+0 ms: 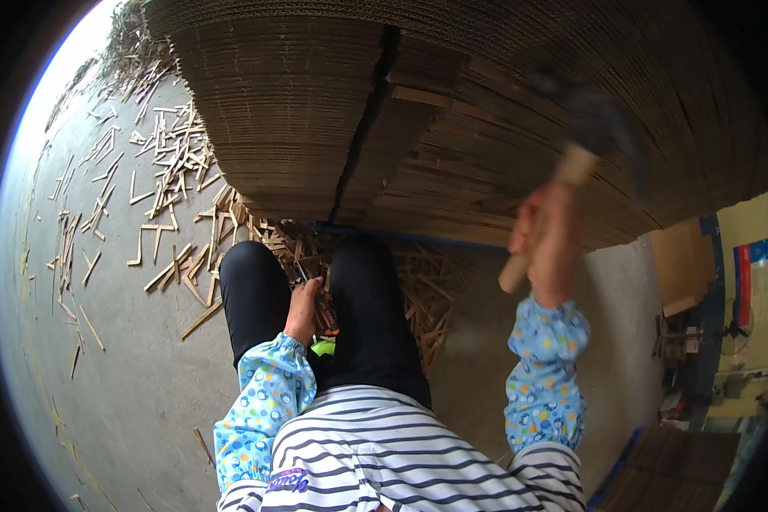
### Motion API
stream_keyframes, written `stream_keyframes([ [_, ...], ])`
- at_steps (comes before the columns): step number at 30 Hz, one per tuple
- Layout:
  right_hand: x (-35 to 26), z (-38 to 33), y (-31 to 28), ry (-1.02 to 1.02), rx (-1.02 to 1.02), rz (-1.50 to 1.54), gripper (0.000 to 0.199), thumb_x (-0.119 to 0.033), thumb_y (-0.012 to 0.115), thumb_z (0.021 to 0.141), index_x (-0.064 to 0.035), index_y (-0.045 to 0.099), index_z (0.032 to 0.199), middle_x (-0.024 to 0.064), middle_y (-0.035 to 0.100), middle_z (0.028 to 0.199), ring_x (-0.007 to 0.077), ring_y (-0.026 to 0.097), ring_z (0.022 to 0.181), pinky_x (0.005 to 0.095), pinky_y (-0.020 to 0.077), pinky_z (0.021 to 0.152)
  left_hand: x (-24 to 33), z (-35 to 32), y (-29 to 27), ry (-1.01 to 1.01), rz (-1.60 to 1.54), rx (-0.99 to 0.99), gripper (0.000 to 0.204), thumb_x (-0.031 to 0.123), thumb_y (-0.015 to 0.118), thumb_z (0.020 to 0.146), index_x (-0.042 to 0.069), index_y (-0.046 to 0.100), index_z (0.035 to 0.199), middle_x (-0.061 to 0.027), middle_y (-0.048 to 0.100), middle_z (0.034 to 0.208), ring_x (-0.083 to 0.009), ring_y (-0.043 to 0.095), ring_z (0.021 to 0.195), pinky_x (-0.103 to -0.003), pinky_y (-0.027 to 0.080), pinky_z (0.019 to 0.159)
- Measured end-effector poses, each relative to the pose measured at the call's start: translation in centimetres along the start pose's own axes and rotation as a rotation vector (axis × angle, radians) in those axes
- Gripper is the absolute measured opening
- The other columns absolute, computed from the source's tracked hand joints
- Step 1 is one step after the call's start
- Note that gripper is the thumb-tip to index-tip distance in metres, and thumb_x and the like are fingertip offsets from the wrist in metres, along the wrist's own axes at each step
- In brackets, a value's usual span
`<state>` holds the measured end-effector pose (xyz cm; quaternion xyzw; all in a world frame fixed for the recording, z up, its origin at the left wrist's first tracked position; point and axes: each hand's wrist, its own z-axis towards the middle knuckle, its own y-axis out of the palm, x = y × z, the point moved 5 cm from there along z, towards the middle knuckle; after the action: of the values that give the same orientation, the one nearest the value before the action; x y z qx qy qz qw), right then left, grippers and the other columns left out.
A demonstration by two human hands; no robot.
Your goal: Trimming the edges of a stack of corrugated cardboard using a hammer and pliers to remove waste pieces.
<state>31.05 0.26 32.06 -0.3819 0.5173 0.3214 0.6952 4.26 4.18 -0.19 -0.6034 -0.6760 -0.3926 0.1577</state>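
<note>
My right hand [548, 243] is raised and gripping the wooden handle of a hammer [582, 145], whose dark head is blurred against the tall stack of corrugated cardboard sheets [316, 111] in front of me. My left hand [305, 305] rests low between my knees, fingers closed around a thin dark tool [312, 288] with an orange grip. Both forearms wear blue patterned sleeve covers. I am squatting in black trousers and a striped shirt.
Narrow cardboard strips [166, 183] lie scattered over the grey concrete floor [128, 375] at left and under the stack's front edge. A dark vertical gap [363, 119] splits the stack. At right stand flat cardboard pieces [681, 269] and a cluttered work area [742, 341].
</note>
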Motion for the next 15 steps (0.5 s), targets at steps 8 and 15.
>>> stream_keyframes([
  [8,5.6,0.9,-3.7,0.141,0.077,-0.091,0.056,-0.067,0.043,0.081,-0.0102,0.042,0.081,0.0022,0.04,0.057,0.0166,0.044,0.048,0.0293,0.0376,0.044,-0.6,0.1,0.4,-0.023,0.004,-0.006,0.02,0.029,0.057,0.082,0.009,0.052,0.079,-0.0021,0.051,0.069,-0.0141,0.05,0.063,-0.028,0.04,0.054],
  [15,-0.3,-0.1,-8.0,-0.508,0.491,0.254,0.049,-0.056,0.04,0.089,-0.0073,0.043,0.082,0.0015,0.042,0.059,0.0103,0.041,0.042,0.0239,0.0355,0.039,-1.3,0.4,0.2,-0.033,0.019,-0.006,0.022,0.029,0.055,0.081,0.008,0.052,0.076,-0.0028,0.052,0.068,-0.0131,0.049,0.059,-0.027,0.039,0.053],
])
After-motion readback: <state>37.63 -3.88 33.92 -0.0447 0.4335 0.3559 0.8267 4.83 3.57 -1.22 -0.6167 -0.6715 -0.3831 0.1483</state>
